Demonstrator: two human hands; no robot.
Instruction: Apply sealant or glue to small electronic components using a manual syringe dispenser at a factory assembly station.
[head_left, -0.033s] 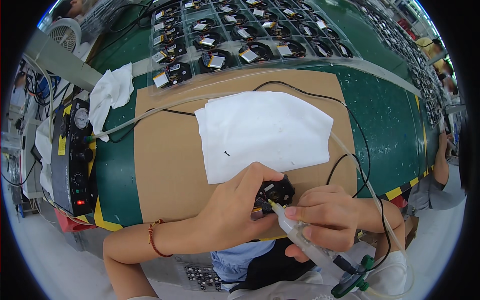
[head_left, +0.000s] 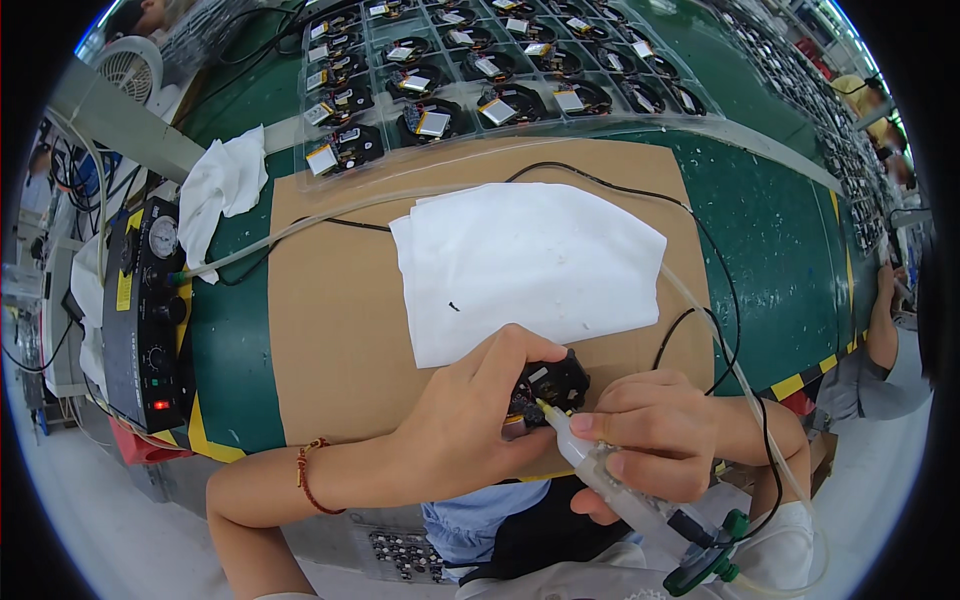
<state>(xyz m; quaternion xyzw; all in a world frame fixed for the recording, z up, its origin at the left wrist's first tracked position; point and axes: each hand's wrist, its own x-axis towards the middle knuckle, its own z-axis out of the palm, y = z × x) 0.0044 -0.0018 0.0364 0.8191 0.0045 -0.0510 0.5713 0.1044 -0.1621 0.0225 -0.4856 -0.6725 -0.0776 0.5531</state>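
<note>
My left hand [head_left: 465,410] grips a small round black electronic device [head_left: 562,383] by its sides, above the near edge of the cardboard sheet. Part of the device is hidden behind my fingers. In my right hand [head_left: 655,430] is a translucent glue-dispensing syringe [head_left: 625,495], held slantwise. Its pale yellow tip [head_left: 546,406] reaches to the inside of the device; whether it touches cannot be made out. A green cap [head_left: 700,565] with a hose closes the syringe's rear end. Just beyond my hands lies a folded white cloth [head_left: 530,265] with a small dark speck.
Brown cardboard [head_left: 330,330] covers the middle of the green bench [head_left: 780,270]. At the back, a clear tray [head_left: 460,75] holds several similar devices with silver battery packs. A black dispenser controller [head_left: 150,310] with a gauge stands left, near a crumpled white cloth [head_left: 225,185]. A black cable [head_left: 715,245] loops at right.
</note>
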